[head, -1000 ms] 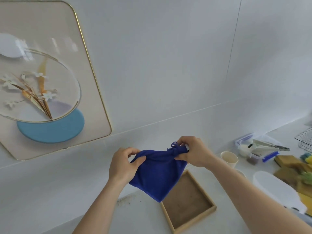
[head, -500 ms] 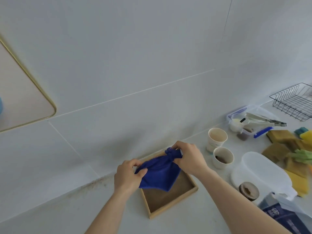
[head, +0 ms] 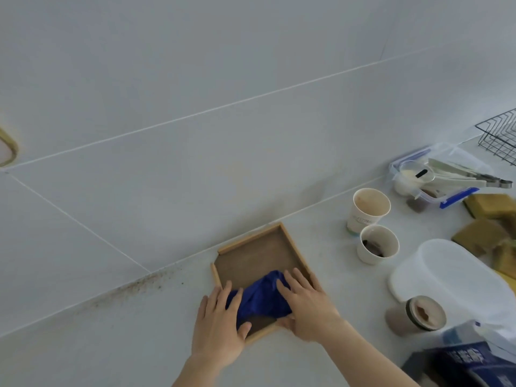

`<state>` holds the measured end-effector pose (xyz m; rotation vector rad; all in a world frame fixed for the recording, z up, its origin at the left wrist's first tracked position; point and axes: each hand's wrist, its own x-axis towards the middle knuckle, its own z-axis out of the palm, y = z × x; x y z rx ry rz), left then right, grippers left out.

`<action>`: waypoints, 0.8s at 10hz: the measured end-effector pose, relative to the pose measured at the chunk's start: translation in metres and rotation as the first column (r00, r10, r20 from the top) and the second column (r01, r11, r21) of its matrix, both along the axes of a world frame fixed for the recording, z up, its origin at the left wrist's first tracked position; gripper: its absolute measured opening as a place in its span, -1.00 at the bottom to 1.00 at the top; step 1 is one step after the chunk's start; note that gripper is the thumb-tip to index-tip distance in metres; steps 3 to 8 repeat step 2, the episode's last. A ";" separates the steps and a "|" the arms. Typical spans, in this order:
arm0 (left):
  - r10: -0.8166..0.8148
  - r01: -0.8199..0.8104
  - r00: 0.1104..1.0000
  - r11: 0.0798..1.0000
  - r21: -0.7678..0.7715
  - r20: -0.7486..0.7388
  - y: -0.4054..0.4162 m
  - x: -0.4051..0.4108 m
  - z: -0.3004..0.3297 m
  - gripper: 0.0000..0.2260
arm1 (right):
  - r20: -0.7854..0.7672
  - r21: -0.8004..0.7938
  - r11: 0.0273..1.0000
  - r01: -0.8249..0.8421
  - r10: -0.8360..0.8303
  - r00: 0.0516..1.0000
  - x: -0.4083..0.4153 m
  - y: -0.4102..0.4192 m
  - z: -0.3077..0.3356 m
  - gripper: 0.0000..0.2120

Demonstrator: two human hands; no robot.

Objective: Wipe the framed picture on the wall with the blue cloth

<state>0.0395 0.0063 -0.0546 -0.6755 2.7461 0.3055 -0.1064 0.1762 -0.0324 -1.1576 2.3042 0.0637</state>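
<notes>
The blue cloth (head: 259,298) lies bunched in the near corner of a shallow wooden tray (head: 251,240) on the white counter. My left hand (head: 220,322) rests flat on the cloth's left edge, fingers spread. On the cloth's right side lies my right hand (head: 305,305), also flat, with its thumb by the tray's near rim. Neither hand grips the cloth. Only a gold-edged corner of the framed picture (head: 7,152) shows, on the wall at the far left.
Two paper cups (head: 368,208) (head: 377,244) stand right of the tray. Further right are a white plastic lid (head: 452,275), a small brown jar (head: 424,314), a clear box with tongs (head: 446,177), sponges (head: 488,219), a wire rack (head: 499,135) and a dark blue bag (head: 469,361).
Both hands have lowered the blue cloth into the wooden tray and flattened on it. My view has swung right and down, leaving only the picture's corner visible.
</notes>
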 end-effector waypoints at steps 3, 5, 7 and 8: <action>-0.018 0.019 1.000 0.982 -0.189 0.007 -0.008 0.010 -0.009 -0.19 | -0.049 0.030 0.996 0.089 -0.087 0.995 0.009 0.003 0.007 0.10; -0.018 0.019 1.000 0.982 -0.189 0.007 -0.008 0.010 -0.009 -0.19 | -0.049 0.030 0.996 0.089 -0.087 0.995 0.009 0.003 0.007 0.10; -0.018 0.019 1.000 0.982 -0.189 0.007 -0.008 0.010 -0.009 -0.19 | -0.049 0.030 0.996 0.089 -0.087 0.995 0.009 0.003 0.007 0.10; -0.018 0.019 1.000 0.982 -0.189 0.007 -0.008 0.010 -0.009 -0.19 | -0.049 0.030 0.996 0.089 -0.087 0.995 0.009 0.003 0.007 0.10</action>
